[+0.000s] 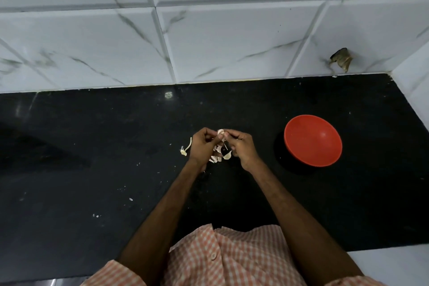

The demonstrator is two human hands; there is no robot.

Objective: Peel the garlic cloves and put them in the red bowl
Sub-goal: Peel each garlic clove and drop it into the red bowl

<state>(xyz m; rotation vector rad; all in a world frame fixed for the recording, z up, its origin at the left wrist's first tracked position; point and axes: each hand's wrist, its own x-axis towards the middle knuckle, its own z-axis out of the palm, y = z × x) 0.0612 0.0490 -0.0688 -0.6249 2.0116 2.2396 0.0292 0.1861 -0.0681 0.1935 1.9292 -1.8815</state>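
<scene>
There is 1 red bowl [293, 146] on the black counter [92, 158], and 2 hands are at work in the middle of it. The left hand [200, 146] and right hand [241, 146] meet at their fingertips and pinch 1 garlic clove [220, 132] between them, raised a little over the counter. Under and between the hands lies 1 small heap of cloves and skins [220, 155]. I see about 3 pale pieces, but the hands cover the rest, so I can't give a true count. Just left of the left hand lies 1 dry garlic stem [186, 147]. A few white flecks dot the counter nearer the person.

The counter's back edge runs along the tiled wall [232, 42], which has 1 broken hole [342, 59] low on the right. The right end stops at a side wall. The bowl sits to the right of the hands, apart from them, with bare black counter between. To the left the counter runs wide and open.

Both forearms reach forward from a checked shirt [232, 258] and angle in toward each other. The knuckles face up and the fingers are curled in around the clove.
</scene>
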